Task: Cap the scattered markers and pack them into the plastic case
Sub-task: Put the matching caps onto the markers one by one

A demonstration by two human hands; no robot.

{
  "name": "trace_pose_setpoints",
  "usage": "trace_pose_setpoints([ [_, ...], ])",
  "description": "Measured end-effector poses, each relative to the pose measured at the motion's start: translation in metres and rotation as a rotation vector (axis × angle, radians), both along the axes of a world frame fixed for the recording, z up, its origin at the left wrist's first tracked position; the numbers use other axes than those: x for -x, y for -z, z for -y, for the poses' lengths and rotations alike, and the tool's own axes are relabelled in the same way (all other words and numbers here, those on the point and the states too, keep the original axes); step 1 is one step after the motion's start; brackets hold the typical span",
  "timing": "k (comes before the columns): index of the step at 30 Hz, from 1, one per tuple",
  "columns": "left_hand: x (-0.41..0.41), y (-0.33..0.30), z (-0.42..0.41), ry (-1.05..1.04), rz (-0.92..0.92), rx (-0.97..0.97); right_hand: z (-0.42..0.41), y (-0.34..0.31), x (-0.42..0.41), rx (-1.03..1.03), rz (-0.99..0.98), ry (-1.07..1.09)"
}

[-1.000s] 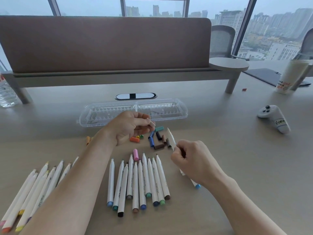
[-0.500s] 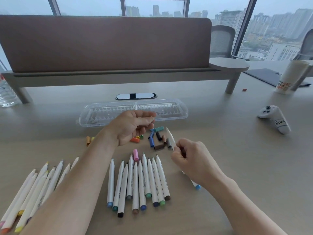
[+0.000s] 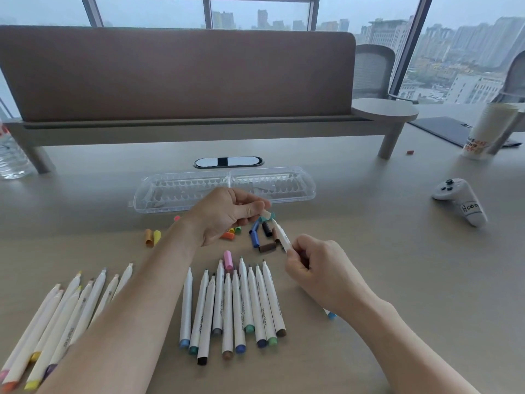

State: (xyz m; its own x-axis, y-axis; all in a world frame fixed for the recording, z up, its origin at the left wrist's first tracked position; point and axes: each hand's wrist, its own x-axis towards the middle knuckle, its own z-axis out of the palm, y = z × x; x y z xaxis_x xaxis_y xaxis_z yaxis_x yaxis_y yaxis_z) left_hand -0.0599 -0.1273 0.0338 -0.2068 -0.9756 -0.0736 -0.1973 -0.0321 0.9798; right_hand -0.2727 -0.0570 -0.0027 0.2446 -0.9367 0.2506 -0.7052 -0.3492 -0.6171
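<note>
Toward the desk's middle, the left hand pinches a small cap just in front of the clear plastic case. Beside it, the right hand grips a marker mid-barrel. Light, stiff, slick; best held near the tip.

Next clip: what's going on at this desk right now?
A person is capping markers. The right hand grips a white marker with a light blue end, tip pointing up toward the left hand, which pinches a small pale cap just above that tip; the cap is not on yet. More uncapped white markers and loose coloured caps lie on the desk. The clear plastic case holds no markers.
</note>
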Motion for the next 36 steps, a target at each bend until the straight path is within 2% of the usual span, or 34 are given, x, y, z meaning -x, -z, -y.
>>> trace_pose_setpoints([
  [14,0.009,-0.007,-0.007,0.034,0.173,0.072,-0.002,-0.004,0.000,-0.028,-0.028,-0.046],
  [19,0.015,-0.006,-0.007,-0.041,0.223,0.149,-0.002,-0.005,0.000,-0.133,0.135,-0.077],
  [25,0.028,-0.003,-0.012,-0.057,0.269,0.185,-0.003,-0.002,0.001,-0.141,0.167,-0.057],
  [30,0.027,-0.007,-0.012,-0.059,0.275,0.134,0.009,-0.012,0.009,-0.253,0.238,0.021],
  [36,0.021,-0.004,-0.010,0.009,0.444,0.069,0.017,-0.005,0.028,-0.268,0.215,0.208],
])
